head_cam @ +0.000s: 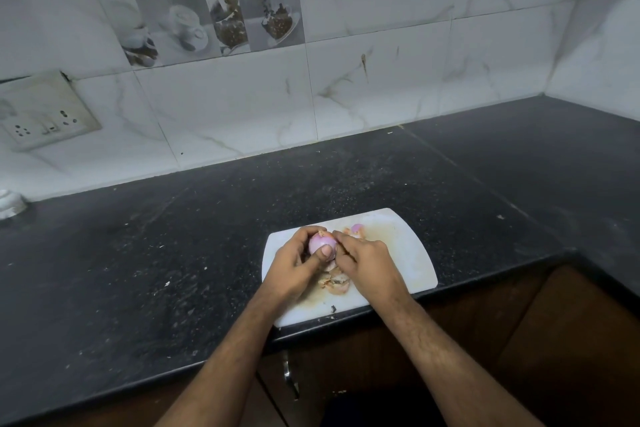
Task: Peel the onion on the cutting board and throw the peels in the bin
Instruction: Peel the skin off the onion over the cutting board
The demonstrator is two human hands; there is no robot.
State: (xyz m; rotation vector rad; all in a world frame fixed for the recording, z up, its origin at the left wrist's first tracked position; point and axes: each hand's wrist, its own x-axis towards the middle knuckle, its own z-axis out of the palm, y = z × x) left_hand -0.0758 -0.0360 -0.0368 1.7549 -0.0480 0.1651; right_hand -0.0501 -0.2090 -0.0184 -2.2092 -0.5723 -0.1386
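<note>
The onion [320, 243], pale purple and mostly bare of skin, sat above the white cutting board [408, 253], gripped in the left hand [294, 269] with the fingers curled over its far side and the thumb pressed on its near face. The right hand [369, 265] pinched at the onion's right edge with curled fingertips. Loose papery peels [334, 282] lay on the board beneath the hands, and another purple piece [356, 228] lay just beyond. The board rested at the front edge of the black speckled countertop [173, 253].
</note>
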